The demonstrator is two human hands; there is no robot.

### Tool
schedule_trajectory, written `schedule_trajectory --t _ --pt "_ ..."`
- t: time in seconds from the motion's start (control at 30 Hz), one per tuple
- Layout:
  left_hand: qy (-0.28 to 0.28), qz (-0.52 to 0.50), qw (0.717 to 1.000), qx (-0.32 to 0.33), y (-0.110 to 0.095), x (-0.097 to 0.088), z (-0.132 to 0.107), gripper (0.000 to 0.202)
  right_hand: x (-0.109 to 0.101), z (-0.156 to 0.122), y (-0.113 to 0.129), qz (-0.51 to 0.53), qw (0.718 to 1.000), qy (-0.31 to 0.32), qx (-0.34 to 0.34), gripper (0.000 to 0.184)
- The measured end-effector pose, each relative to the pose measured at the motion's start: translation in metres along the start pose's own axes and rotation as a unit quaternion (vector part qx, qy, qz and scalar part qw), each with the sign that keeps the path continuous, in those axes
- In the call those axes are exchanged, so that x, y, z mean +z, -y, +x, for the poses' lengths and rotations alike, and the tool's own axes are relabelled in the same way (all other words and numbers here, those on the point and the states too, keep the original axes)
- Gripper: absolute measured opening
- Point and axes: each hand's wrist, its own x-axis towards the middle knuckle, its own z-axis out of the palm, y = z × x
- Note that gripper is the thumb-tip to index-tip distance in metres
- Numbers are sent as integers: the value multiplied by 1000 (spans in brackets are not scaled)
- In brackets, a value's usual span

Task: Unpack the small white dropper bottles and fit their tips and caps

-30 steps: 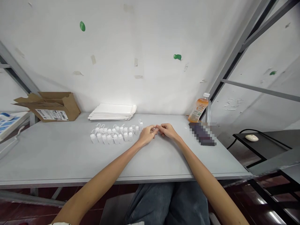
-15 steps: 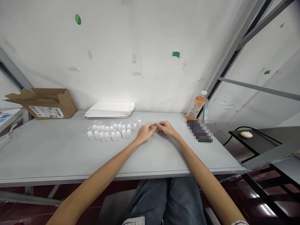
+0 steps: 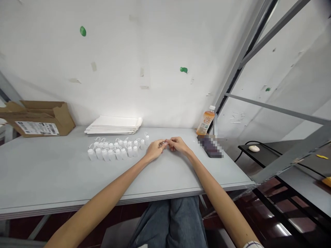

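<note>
Just below the frame's centre, a small pale piece (image 3: pixel 165 143), mostly hidden, is pinched between the fingertips of the left hand (image 3: pixel 155 150) and right hand (image 3: pixel 178 145). It looks light, perhaps slippery, best held at its ends. Left of centre, white bottles (image 3: pixel 118 154) seem soft-walled; hold them round the body.

Workshop, grey workbench (image 3: pixel 46 175), metal framing (image 3: pixel 275 32)

Sm. white bottles (image 3: pixel 118 154), some w/ thin loops, stand upright in rough rows nearer counter's (image 3: pixel 64 172) back edge; whitish pc. (image 3: pixel 164 142) held to their rt., mostly hidden.
</note>
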Motion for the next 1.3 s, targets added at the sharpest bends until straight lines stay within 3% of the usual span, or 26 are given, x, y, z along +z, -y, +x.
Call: schedule_trajectory --t 0.37,0.77,0.87,1.07,1.3 --pt "20 -124 992 -1 6 3 6 44 -4 -4 0 82 996 42 16 51" --pt "-32 -225 969 -97 -2 4 3 34 -1 -12 15 87 995 43 -15 41" --pt "-40 -200 975 -88 -6 3 1 29 -2 -11 15 89 995 44 -20 40" --pt "-51 -65 997 -4 -7 2 -4 19 -12 -10 13 74 997 20 0 42" --pt "-45 -39 998 -13 -6 2 -4 28 -10 -9 8 23 999 16 38 52"
